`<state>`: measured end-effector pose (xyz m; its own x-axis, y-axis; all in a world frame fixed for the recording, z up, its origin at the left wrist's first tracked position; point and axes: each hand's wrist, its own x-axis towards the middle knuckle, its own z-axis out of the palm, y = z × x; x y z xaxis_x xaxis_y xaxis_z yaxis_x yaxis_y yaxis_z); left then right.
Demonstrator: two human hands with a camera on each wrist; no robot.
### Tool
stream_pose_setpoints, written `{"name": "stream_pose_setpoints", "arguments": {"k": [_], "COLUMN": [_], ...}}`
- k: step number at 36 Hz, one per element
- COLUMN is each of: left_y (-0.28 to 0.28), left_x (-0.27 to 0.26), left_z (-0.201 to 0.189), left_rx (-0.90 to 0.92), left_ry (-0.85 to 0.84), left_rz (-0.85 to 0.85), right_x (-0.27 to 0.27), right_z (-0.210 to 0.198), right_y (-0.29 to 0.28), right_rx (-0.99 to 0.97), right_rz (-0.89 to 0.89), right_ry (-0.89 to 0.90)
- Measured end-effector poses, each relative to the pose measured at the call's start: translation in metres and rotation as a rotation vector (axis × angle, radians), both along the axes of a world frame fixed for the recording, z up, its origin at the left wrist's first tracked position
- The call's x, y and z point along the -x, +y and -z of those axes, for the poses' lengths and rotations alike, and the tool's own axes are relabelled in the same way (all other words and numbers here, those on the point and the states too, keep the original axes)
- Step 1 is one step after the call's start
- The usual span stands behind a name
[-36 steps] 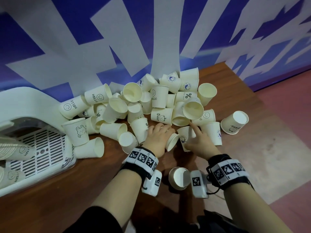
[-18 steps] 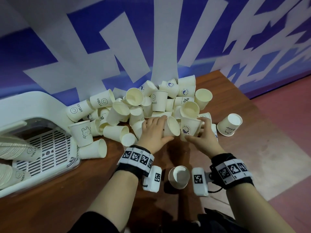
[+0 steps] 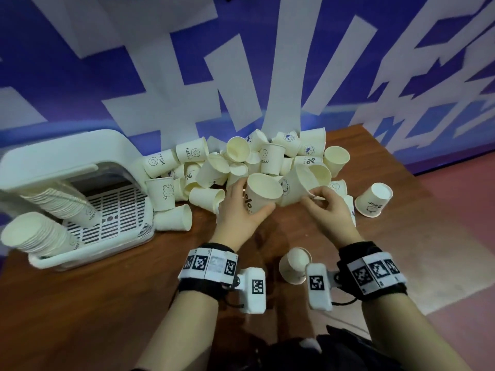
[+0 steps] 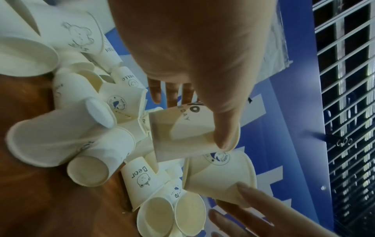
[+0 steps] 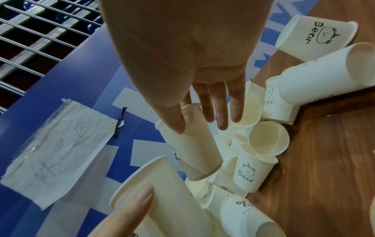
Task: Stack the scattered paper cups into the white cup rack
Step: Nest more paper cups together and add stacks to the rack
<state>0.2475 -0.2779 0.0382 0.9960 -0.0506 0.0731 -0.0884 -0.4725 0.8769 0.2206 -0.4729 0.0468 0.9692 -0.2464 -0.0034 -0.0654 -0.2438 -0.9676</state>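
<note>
Several cream paper cups (image 3: pixel 267 162) lie in a heap on the brown table against the blue wall. My left hand (image 3: pixel 253 198) grips a cup printed with "%" (image 3: pixel 265 187), held just above the heap's front; in the left wrist view the thumb of the left hand (image 4: pixel 198 120) presses on that cup (image 4: pixel 182 136). Right beside it, my right hand (image 3: pixel 310 198) pinches a second, tilted cup (image 3: pixel 294 187) at its rim; the right hand (image 5: pixel 199 126) in its wrist view has the thumb on this cup (image 5: pixel 192 149). The white cup rack (image 3: pixel 67 156) stands at the left with nested cup stacks (image 3: pixel 53 202) lying in it.
One upside-down "Bear" cup (image 3: pixel 373 199) stands alone right of the heap. Another single cup (image 3: pixel 294 263) lies on the table (image 3: pixel 107 290) between my wrists. The table's right edge (image 3: pixel 417 199) borders a reddish floor.
Both hands have closed on cups at the heap's front and lifted them off it. The two held cups have come closer together.
</note>
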Motion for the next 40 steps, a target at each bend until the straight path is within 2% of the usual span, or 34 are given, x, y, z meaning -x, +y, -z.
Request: {"name": "stream_pose_setpoints", "arguments": {"k": [6, 13, 27, 36, 40], "left_y": [0.028, 0.071, 0.162, 0.221, 0.252], "left_x": [0.024, 0.046, 0.076, 0.082, 0.083], "left_z": [-0.006, -0.019, -0.023, -0.03, -0.031], "left_rx": [0.14, 0.173, 0.227, 0.266, 0.253], "left_ry": [0.003, 0.026, 0.008, -0.013, -0.014], "left_rz": [-0.061, -0.1, -0.176, -0.191, -0.194], "right_x": [0.006, 0.013, 0.034, 0.039, 0.036], "right_z": [-0.006, -0.019, -0.037, -0.037, -0.039], "right_y": [0.03, 0.077, 0.179, 0.242, 0.271], "right_rx": [0.038, 0.146, 0.109, 0.056, 0.11], "right_rz": [-0.036, -0.083, -0.197, -0.181, -0.208], "right_ry": [-0.009, -0.049, -0.088, -0.129, -0.142]}}
